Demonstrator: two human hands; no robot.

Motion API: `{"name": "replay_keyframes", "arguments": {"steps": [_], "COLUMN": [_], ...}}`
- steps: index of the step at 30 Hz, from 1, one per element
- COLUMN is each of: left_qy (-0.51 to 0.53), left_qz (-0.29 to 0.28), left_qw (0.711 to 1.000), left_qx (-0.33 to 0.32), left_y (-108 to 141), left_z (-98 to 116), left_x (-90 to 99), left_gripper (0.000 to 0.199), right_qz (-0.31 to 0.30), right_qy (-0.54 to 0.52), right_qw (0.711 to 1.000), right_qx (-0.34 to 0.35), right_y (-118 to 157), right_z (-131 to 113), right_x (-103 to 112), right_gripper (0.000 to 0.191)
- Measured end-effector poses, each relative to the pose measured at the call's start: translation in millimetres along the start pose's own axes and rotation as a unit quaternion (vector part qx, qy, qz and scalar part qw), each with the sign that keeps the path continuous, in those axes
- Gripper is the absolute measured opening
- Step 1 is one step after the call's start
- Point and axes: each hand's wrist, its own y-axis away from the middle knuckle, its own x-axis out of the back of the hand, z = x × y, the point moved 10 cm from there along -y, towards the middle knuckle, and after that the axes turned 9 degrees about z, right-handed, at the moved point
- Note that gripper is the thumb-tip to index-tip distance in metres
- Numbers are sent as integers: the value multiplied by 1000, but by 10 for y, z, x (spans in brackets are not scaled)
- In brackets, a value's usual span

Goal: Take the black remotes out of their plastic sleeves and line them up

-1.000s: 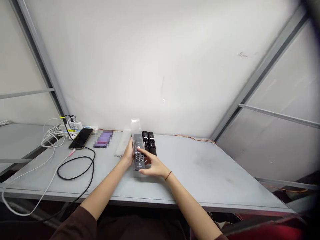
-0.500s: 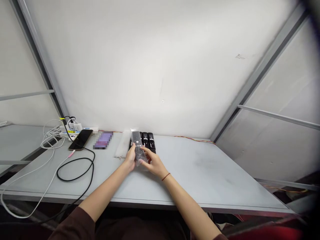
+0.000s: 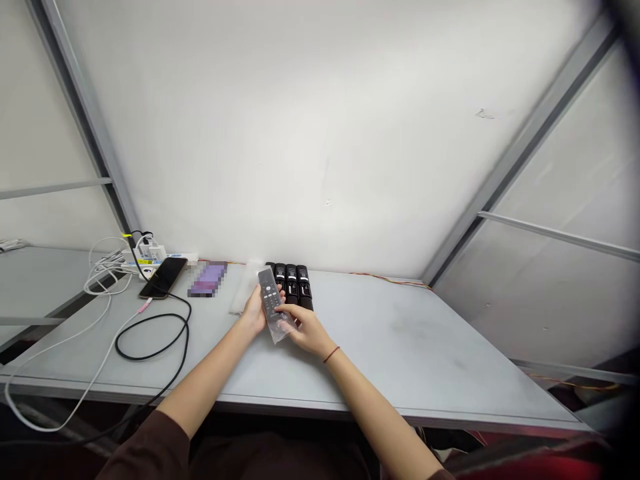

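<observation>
A dark remote control [image 3: 269, 291] with light buttons lies inside a clear plastic sleeve [image 3: 280, 329], tilted over the desk. My left hand [image 3: 255, 312] grips it from the left and beneath, fingertips showing on its right side. My right hand [image 3: 306, 327] closes on the sleeve at its near end, thumb and fingers around the loose plastic. Just behind, several black remote controls [image 3: 303, 283] lie side by side, with their backs up and battery bays showing. To their left a stack of clear plastic sleeves [image 3: 243, 288] rests on the desk, partly hidden.
At the left lie a dark phone [image 3: 163, 277], a blurred purple item [image 3: 208, 279] and a power strip [image 3: 183, 257] with plugs. A black cable [image 3: 187, 333] and a white cable [image 3: 103, 363] loop across the grey desk [image 3: 400, 347]. A white wall [image 3: 320, 147] stands behind.
The sleeved remote has shifted slightly left and toward me, uncovering more of the row behind. My right hand has moved little and stays at the sleeve's near end.
</observation>
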Motion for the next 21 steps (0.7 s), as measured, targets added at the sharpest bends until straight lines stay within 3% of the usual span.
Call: {"name": "replay_keyframes", "arguments": {"steps": [9,14,21], "left_qy": [-35,-2,0], "left_qz": [-14,1,-14], "left_qw": [999,1000,999], "left_qx": [40,-5,-38], "left_y": [78,21,-44], "left_z": [-156,21,201], "left_x": [-57,-19,34], "left_gripper": [46,24,27], "right_qz": [34,37,-2], "right_qy": [22,19,-37], "right_qw": [999,999,998], "right_qx": [3,-5,-50], "right_y": [-7,-9,0], "right_z": [42,66,130], "right_x": [48,76,24], "right_gripper": [33,33,37]}}
